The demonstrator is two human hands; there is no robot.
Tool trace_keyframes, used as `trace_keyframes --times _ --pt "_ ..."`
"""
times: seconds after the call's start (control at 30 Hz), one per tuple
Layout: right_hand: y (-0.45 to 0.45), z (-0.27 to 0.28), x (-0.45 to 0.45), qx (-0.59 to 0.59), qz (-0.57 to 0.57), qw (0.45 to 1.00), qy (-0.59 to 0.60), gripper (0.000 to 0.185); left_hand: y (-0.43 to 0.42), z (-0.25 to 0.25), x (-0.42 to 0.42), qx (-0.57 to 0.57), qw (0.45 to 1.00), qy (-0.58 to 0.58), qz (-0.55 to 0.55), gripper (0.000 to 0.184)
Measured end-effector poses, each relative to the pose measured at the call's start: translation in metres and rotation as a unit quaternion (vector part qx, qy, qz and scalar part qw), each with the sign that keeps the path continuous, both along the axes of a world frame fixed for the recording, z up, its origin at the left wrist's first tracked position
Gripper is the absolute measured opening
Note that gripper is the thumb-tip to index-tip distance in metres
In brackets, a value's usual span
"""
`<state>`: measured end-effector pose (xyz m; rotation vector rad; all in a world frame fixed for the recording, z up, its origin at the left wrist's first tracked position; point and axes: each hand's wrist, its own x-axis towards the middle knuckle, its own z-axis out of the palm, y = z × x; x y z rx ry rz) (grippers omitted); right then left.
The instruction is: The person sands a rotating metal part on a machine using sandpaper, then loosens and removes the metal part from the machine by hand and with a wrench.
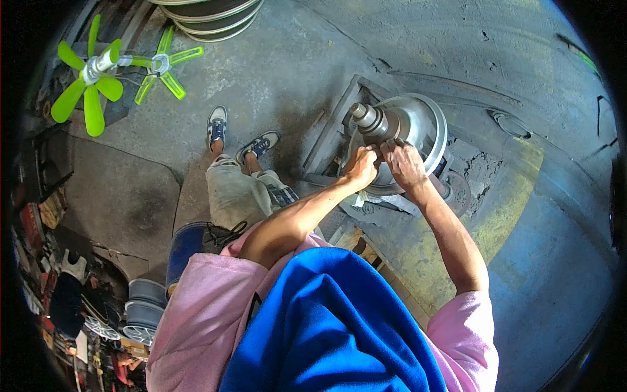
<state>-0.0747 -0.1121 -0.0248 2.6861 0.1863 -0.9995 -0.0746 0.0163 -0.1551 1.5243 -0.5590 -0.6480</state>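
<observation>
A silver wheel rim (436,130) is mounted on a stepped metal spindle (369,119) that points up and to the left. My left hand (362,168) is closed at the near side of the rim's hub, its fingers curled under. Right beside it, my right hand (403,163) is closed too, with its fingertips bent against the base of the spindle. Dark smudges show on the fingertips. Whatever lies between the fingers is too small and hidden to make out.
A metal frame (326,140) surrounds the wheel at floor level. Another person's legs and sneakers (259,144) are to the left. Green fan blades (93,111) stand at the upper left, stacked rims (212,19) at the top, and more rims (145,312) at the lower left.
</observation>
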Motion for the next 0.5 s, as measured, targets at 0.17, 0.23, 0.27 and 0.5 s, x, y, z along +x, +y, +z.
trace_keyframes --times 0.17,0.23,0.27,0.5 --pt "0.004 0.003 0.004 -0.004 0.016 1.0 -0.004 0.028 -0.005 -0.012 -0.009 -0.024 0.999 -0.019 0.027 0.028" --pt "0.01 0.011 0.009 -0.025 0.013 0.999 0.028 0.028 0.0 -0.001 -0.002 -0.028 0.999 -0.037 0.026 0.031" --pt "0.009 0.012 0.008 -0.025 0.013 0.999 0.028 0.028 0.001 0.004 0.002 -0.028 0.999 -0.037 0.027 0.031" --pt "0.016 0.025 -0.005 -0.002 -0.007 0.999 0.031 0.029 0.015 0.024 0.001 0.066 0.993 0.04 -0.094 0.035"
